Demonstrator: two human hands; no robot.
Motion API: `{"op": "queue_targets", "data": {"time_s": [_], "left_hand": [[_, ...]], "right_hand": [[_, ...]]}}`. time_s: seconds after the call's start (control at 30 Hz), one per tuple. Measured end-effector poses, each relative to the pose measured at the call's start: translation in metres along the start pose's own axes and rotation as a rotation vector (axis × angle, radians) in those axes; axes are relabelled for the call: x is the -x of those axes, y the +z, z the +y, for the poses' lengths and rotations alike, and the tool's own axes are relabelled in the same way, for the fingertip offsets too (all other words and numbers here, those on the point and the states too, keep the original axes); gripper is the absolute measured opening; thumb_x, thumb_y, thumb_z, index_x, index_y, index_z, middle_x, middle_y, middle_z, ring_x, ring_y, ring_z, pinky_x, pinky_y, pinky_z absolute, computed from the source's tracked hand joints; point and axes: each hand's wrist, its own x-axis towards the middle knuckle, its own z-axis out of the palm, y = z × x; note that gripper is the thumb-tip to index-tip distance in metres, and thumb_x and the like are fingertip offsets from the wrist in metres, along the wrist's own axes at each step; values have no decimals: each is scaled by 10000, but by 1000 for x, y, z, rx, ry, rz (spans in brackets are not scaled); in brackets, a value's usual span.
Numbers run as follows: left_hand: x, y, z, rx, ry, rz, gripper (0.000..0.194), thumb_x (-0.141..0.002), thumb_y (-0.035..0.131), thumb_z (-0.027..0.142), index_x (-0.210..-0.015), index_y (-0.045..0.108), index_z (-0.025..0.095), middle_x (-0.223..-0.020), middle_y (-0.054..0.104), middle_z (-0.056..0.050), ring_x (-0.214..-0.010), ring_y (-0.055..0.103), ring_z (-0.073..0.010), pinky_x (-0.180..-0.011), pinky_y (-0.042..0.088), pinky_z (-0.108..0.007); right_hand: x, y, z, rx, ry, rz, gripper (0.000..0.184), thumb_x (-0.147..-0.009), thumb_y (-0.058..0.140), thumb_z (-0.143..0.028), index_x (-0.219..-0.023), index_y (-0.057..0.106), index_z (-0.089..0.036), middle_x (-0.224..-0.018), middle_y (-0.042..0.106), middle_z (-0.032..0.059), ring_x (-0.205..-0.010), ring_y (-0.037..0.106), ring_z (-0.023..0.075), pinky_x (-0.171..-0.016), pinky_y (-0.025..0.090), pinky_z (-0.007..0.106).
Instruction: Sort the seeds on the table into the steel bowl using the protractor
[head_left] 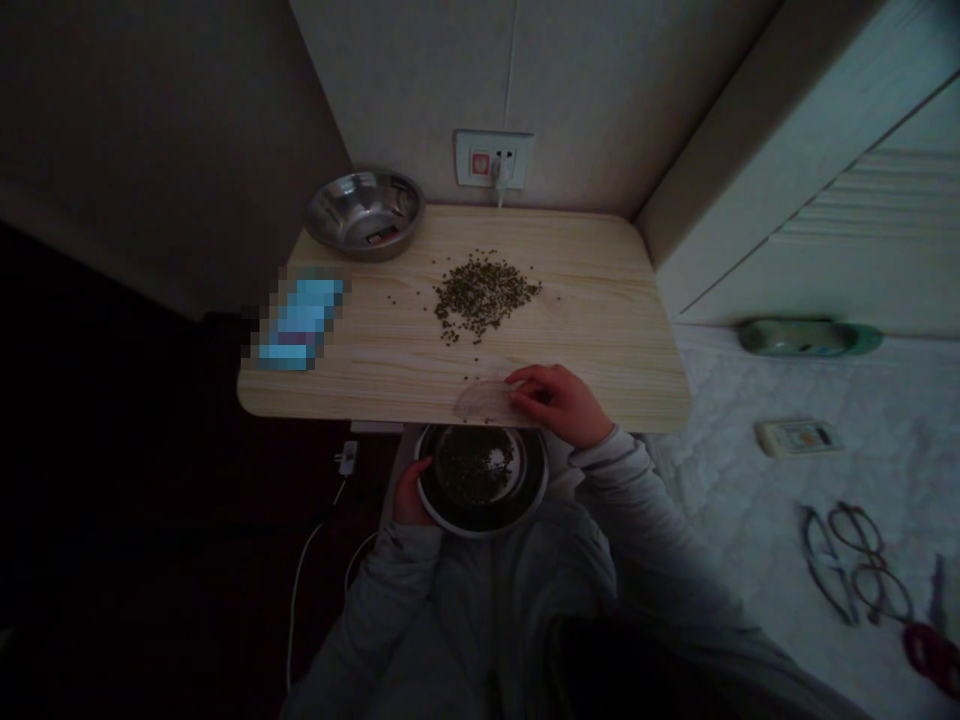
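A scattered pile of small dark green beans (481, 293) lies on the light wooden table (600, 310), with a few loose ones towards the front edge. My right hand (561, 403) pinches a thin, see-through plastic piece (484, 400) with a rounded edge, held low over that front edge. Just below the edge, over my lap, my left hand (413, 496) grips the left side of a round bowl (480, 531) with a pale rim. More beans lie inside this bowl, covering part of its shiny bottom.
A steel bowl (337, 233) stands at the table's back left corner. In front of it lies a blurred-out phone (304, 322). A wall socket (517, 160) with a plug sits behind. On the white bed at right are a green case (810, 338), a remote (799, 437) and glasses (855, 565).
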Motion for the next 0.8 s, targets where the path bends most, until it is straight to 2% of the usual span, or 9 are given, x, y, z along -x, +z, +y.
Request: {"op": "queue_targets", "data": {"time_s": [0.17, 0.3, 0.5, 0.63, 0.8], "left_hand": [[-1, 0, 0, -14, -7, 22, 289, -689, 414, 109, -478, 608, 136, -481, 635, -62, -522, 605, -173, -600, 474, -285], [-4, -5, -1, -20, 31, 28, 248, -672, 433, 94, -513, 621, 127, -507, 643, -62, -554, 610, -173, -637, 465, -284], [-2, -3, 0, 8, 36, -4, 253, -665, 440, 94, -490, 612, 154, -480, 634, -42, -547, 609, -174, -632, 472, -286], [2, 1, 2, -7, 1, 34, 281, -681, 419, 100, -481, 612, 135, -494, 642, -66, -578, 617, -194, -640, 479, -303], [3, 0, 2, 21, -45, 5, 226, -668, 438, 119, -563, 637, 119, -574, 665, -81, -711, 615, -232, -706, 466, -340]], "right_hand": [[-1, -1, 1, 10, -29, -57, 213, -723, 490, -327, -876, 546, -189, -601, 625, -35, -545, 524, 89, -683, 315, 265], [0, -2, 2, -30, -33, -53, 199, -715, 500, -324, -848, 552, -186, -591, 611, -35, -546, 512, 84, -681, 326, 259], [4, 3, 5, -230, 158, 135, 194, -724, 462, -296, -870, 498, -174, -562, 512, -33, -482, 437, 71, -478, 335, 194], [4, 5, 5, -220, 216, 266, 165, -701, 475, -256, -844, 488, -175, -540, 460, -43, -469, 406, 65, -463, 324, 188], [4, 5, 4, -178, 263, 372, 136, -678, 481, -240, -801, 485, -181, -525, 440, -49, -457, 397, 65, -452, 320, 188]]}}
